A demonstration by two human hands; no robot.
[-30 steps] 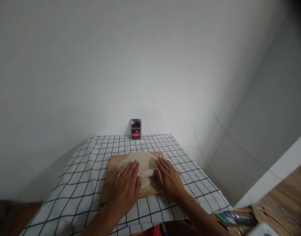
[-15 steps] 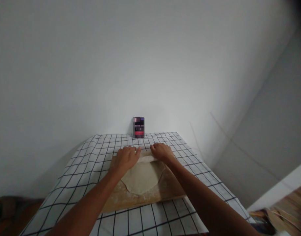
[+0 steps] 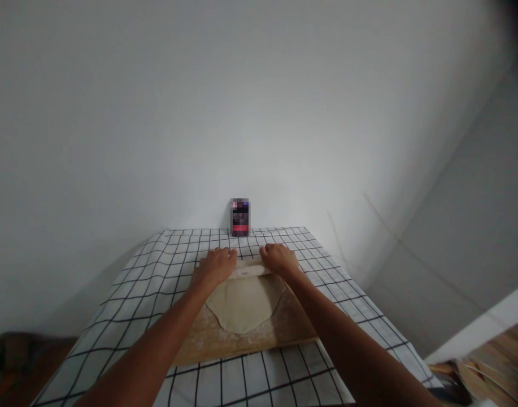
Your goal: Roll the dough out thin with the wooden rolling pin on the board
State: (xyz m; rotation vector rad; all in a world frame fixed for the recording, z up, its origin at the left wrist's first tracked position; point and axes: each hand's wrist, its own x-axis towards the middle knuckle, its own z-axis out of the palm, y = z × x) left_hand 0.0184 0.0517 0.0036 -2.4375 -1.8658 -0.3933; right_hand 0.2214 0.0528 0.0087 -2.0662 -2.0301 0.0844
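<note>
A pale rolling pin lies crosswise over the far part of a flat, roundish sheet of dough. My left hand is closed over the pin's left part, and my right hand is closed over its right part. Both hands hide the pin's ends. Under the dough is a floured wooden board, its near edge showing in front of the sheet. The far edge of the dough is hidden by the pin and hands.
A white tablecloth with black grid lines covers the table. At the far edge, a pixelated dark upright object stands against the white wall. Blurred items are at the lower right, beside the table.
My left hand has shifted slightly left along the rolling pin, and its thumb no longer sticks out. More of the pin's middle shows. The dough looks much the same.
</note>
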